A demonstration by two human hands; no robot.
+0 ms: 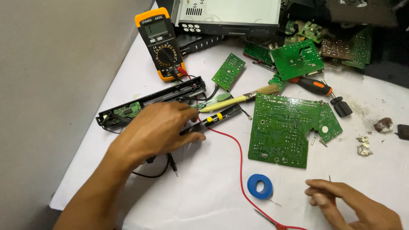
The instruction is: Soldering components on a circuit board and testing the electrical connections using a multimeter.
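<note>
Left hand [159, 127] closes loosely on black soldering iron [213, 120], at 9 o'clock from large green board [281, 127]; keep fingers behind its yellow collar. Right hand [353, 204] pinches thin metal pin [329, 179] at 5 o'clock

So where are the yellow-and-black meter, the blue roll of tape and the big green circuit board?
Meter [160, 47]: head view, on its dial.
Blue tape roll [254, 186]: head view, on its left rim.
Big green circuit board [281, 127]: head view, on its middle.
</note>
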